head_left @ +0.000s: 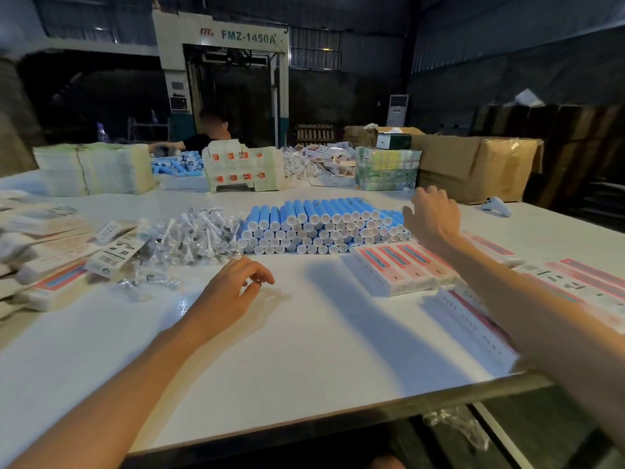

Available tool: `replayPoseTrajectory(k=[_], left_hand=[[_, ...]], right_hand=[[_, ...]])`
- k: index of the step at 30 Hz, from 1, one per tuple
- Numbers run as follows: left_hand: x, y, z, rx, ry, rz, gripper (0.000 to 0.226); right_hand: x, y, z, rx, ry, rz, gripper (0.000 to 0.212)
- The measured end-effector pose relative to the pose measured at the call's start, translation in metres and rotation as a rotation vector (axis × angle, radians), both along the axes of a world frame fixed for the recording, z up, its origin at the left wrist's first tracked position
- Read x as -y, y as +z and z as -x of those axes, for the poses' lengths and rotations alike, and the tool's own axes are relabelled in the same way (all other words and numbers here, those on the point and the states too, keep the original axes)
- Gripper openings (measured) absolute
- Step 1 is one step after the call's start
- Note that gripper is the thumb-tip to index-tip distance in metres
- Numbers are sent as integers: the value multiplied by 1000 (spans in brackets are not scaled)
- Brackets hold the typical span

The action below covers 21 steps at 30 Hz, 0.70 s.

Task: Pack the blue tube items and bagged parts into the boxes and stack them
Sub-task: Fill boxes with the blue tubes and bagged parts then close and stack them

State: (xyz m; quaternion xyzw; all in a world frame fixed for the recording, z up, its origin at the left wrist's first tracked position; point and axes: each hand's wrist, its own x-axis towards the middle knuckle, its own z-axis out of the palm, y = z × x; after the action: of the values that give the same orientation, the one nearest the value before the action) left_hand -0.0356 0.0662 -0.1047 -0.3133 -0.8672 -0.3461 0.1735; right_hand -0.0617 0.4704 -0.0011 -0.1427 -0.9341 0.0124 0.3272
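A stack of blue tubes with white end caps lies mid-table. Left of it sits a heap of clear bagged parts. Pink and white boxes lie in a row to the right of the tubes, with more boxes at the far right. My left hand hovers over the white table, fingers loosely curled, holding nothing, just in front of the bagged parts. My right hand reaches out above the right end of the tube stack, fingers spread and empty.
Flat and folded boxes pile up at the left edge. Bundled carton blanks, another carton stack and a wrapped bundle stand at the back. A brown carton sits back right. A person works across the table.
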Motion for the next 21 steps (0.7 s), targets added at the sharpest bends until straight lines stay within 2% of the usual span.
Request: replayPoseTrajectory(k=[2,5,9,12,17,21], left_hand=[[0,-1,0,16,12,-1,34],[2,0,1,63,57,-5,34],[2,6,-6,96,125,39,32],[4,12,-15,90,202,109,25],[22,33,-18,22,398,262,20],[67,67,-13,-20,681,352,25]], right_hand=[[44,8,3,-98,172,135,17],[110,0,4,-139,464,371,14],[187,-51,2,-46,739,697,13],[221,-93,1,67,827,925,12],[218,-111,15,156,905,1035,13],[215,-114,19,176,941,1149,14]])
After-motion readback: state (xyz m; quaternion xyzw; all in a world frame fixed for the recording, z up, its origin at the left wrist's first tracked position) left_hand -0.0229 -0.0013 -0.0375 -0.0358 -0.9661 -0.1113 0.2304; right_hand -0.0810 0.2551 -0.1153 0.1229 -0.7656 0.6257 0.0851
